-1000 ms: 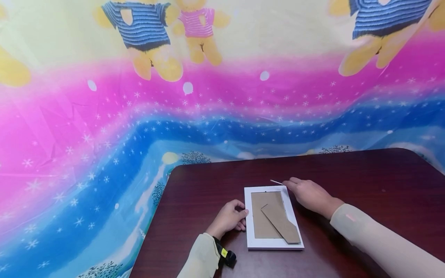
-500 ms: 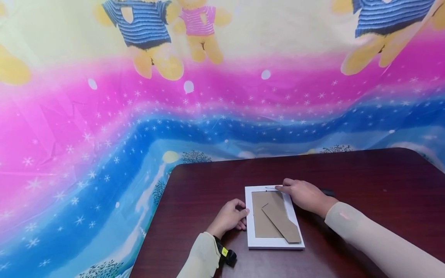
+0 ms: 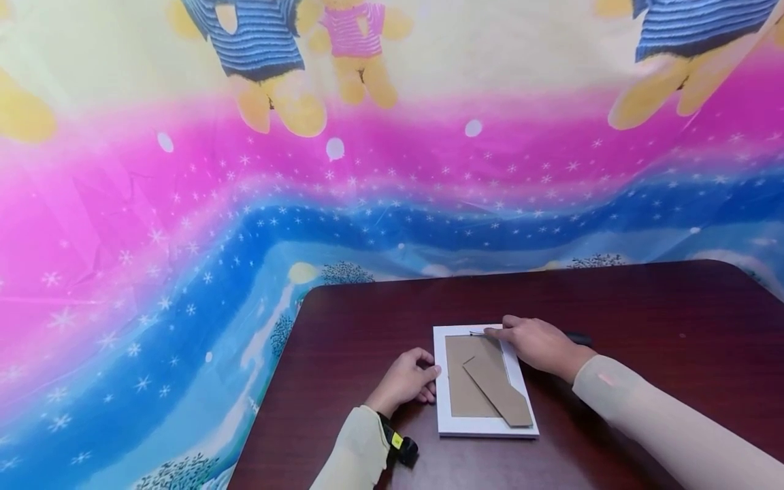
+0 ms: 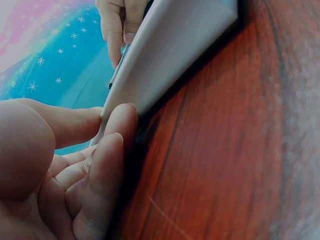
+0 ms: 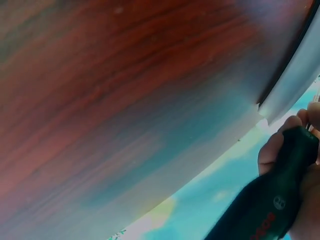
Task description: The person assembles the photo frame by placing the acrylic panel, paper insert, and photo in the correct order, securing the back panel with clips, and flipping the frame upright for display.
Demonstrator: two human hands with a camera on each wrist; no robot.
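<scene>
Before you on the dark red-brown desk (image 3: 361, 333), a white picture frame (image 3: 468, 427) lies back side up, its brown backing board (image 3: 462, 391) and slanted easel leg (image 3: 499, 395) uppermost. Your left hand (image 3: 404, 381) pinches the frame's left edge, thumb on top, fingers along the side. Your right hand (image 3: 539, 346) is closed round a dark-green Bosch screwdriver (image 5: 280, 185), one finger reaching along the shaft over the frame's upper right corner. The tip sits where the backing board meets the far border; whether it touches, I cannot tell. Behind the desk hangs a snowflake-printed curtain (image 3: 392, 156).
</scene>
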